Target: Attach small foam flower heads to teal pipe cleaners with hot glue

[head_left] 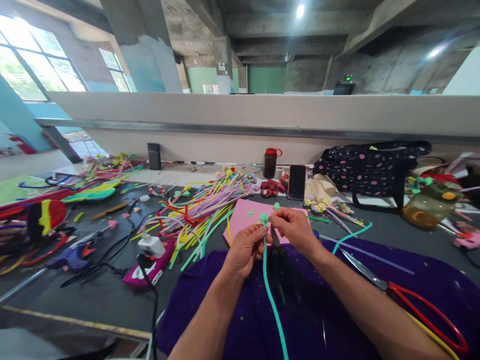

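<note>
My left hand [245, 247] pinches a mint-green pipe cleaner [267, 272] just below its small curled flower head [264, 218]. The long stem hangs down over the dark purple cloth [240, 310] on my lap. At the flower's right edge, the fingers of my right hand [294, 227] are closed in a pinch against it. Dark-handled pliers [277, 270] point upward beneath my right hand; whether any finger holds them cannot be seen. Behind the hands lies a pink foam sheet [242, 212] with small green curled pieces [250, 213] on it.
Bundled pipe cleaners [210, 205] spread left of centre. A magenta power strip [150, 267] and a glue gun [75, 255] lie at left. Red-handled scissors [423, 310] rest at right. A phone [296, 182], bottle [270, 164] and patterned bag [367, 172] stand behind.
</note>
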`<act>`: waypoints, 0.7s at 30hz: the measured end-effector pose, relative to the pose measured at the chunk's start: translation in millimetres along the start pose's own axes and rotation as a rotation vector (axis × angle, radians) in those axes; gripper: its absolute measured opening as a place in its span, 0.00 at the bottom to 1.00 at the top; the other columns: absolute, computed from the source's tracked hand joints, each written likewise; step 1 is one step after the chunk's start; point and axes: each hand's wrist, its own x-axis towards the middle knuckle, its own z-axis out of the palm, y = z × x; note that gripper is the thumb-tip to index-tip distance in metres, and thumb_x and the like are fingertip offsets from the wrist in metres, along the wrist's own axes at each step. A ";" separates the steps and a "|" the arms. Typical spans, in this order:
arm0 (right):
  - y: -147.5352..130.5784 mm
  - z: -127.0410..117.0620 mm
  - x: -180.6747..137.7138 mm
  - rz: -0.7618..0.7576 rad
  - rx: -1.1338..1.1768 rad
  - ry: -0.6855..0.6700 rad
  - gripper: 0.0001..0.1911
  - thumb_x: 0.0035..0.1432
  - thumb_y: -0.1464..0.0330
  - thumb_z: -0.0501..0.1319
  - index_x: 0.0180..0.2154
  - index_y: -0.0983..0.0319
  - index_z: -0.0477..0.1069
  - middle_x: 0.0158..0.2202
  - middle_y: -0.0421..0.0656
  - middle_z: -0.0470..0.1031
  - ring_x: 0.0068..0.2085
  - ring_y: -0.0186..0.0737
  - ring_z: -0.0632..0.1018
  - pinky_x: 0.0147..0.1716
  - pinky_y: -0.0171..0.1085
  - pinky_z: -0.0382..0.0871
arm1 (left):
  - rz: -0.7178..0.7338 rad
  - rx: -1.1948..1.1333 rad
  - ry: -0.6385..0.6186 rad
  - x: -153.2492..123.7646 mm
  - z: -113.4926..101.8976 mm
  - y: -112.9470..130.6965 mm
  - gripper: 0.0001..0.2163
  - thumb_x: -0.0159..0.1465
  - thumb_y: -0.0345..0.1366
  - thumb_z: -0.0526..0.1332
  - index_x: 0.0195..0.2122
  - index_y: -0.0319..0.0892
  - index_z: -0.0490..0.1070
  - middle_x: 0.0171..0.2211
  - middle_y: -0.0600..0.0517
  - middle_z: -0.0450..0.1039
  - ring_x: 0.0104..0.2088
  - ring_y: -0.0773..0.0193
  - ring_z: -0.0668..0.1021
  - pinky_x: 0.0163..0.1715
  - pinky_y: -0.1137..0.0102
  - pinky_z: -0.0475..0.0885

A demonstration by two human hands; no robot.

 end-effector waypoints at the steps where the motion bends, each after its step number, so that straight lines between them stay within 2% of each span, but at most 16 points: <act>1: 0.0 0.2 0.0 -0.004 -0.009 0.004 0.09 0.48 0.66 0.57 0.21 0.63 0.67 0.17 0.36 0.63 0.19 0.29 0.63 0.20 0.30 0.57 | 0.003 0.000 0.001 -0.3 0.3 0.2 0.12 0.52 0.41 0.61 0.21 0.37 0.68 0.09 0.58 0.59 0.10 0.78 0.59 0.10 0.80 0.50; 17: 2.4 2.5 -2.2 -0.089 -0.092 0.040 0.08 0.51 0.66 0.56 0.24 0.63 0.68 0.19 0.38 0.67 0.20 0.31 0.66 0.21 0.30 0.59 | -0.008 0.001 -0.021 0.6 -2.2 -1.1 0.12 0.52 0.40 0.61 0.20 0.37 0.66 0.09 0.59 0.56 0.09 0.78 0.57 0.09 0.80 0.49; 21: 3.5 4.2 -3.5 -0.106 -0.098 0.035 0.09 0.51 0.66 0.56 0.23 0.63 0.68 0.19 0.38 0.67 0.21 0.30 0.66 0.20 0.29 0.59 | 0.002 -0.015 -0.028 0.9 -3.2 -2.2 0.11 0.51 0.40 0.62 0.21 0.37 0.66 0.11 0.59 0.59 0.09 0.79 0.56 0.09 0.80 0.49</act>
